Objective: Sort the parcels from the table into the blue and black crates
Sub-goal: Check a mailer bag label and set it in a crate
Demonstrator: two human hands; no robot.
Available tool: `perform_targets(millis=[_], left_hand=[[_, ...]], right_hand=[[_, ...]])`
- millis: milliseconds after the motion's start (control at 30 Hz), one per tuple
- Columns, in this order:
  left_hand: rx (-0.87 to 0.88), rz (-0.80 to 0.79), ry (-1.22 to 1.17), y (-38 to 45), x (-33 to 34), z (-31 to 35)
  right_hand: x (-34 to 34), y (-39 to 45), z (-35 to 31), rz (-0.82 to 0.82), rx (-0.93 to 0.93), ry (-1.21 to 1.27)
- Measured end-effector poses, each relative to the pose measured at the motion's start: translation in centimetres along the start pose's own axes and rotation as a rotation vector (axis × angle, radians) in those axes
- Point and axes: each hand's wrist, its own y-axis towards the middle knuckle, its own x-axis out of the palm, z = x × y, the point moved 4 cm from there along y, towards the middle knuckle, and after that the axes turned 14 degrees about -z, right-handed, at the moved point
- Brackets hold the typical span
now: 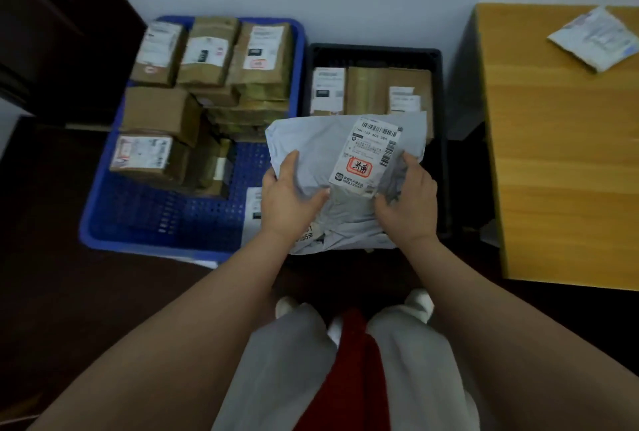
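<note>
Both hands hold 1 grey poly mailer (321, 154) over the near part of the black crate (439, 91), its left edge reaching across the blue crate's (103, 216) right rim. The left hand (288, 193) grips the mailer's left side, thumb on top and fingers hidden beneath. The right hand (408, 197) pinches the crumpled right side just below the shipping label (371, 157), whose barcode and red stamp show but whose small print is unreadable.

The mailer hides most of the black crate's floor; behind it 2 or 3 brown cardboard boxes (370, 91) stand against the far wall, their lower halves covered. The blue crate holds stacked brown parcels (211, 50) in its far half, blurred; how many lie underneath cannot be told. A white parcel (252, 209) at its near right corner is mostly concealed by the left forearm.

On the wooden table (560, 161) at right, 1 white mailer (598, 38) lies near the far edge, cut off by the frame.
</note>
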Motion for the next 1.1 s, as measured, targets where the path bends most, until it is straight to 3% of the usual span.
perform_targets(millis=[233, 533, 700, 1100], left_hand=[[-0.042, -0.015, -0.011, -0.8, -6.2, -7.2], [-0.078, -0.103, -0.083, -0.2, -4.2, -8.5], [-0.177, -0.268, -0.057, 1.0, -3.7, -8.8], [-0.294, -0.179, -0.052, 3.9, -8.3, -11.5]], right_hand=[[5.9, -1.1, -6.6, -0.06, -0.022, -0.021], [6.7, -0.6, -5.1, -0.111, 0.106, -0.08], [7.4, 1.8, -4.5, -0.165, 0.23, -0.136], [9.7, 7.2, -10.0, -0.275, 0.033, -0.215]])
